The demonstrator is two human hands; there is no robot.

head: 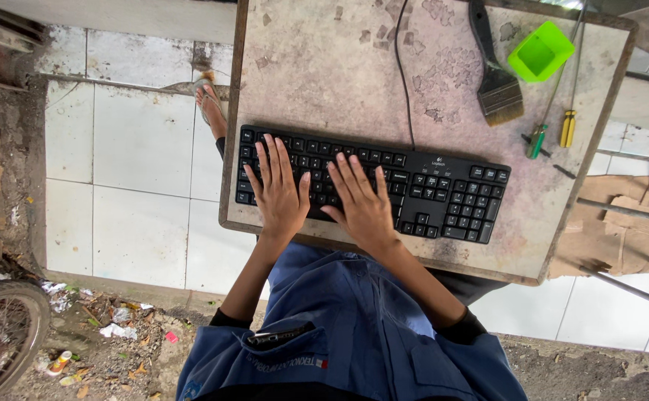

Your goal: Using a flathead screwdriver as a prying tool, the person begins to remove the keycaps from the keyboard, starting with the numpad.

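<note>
Both hands flat on the black keyboard (373,182), fingers spread, gripping nothing.
Left hand (278,189) and right hand (363,204) cover its left half; paintbrush (497,74), green tray (540,50) and screwdrivers (553,130) beyond its right end (untouched). Step judged: pressing keys; next calls for light fingertip pressure.

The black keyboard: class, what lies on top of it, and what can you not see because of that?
Both hands rest flat on the keyboard: the left hand and the right hand, on its left and middle keys. The keys beneath them are covered; the right-side keys show.

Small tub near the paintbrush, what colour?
Bright green tub, clearest in the head view, beside the paintbrush.
</note>
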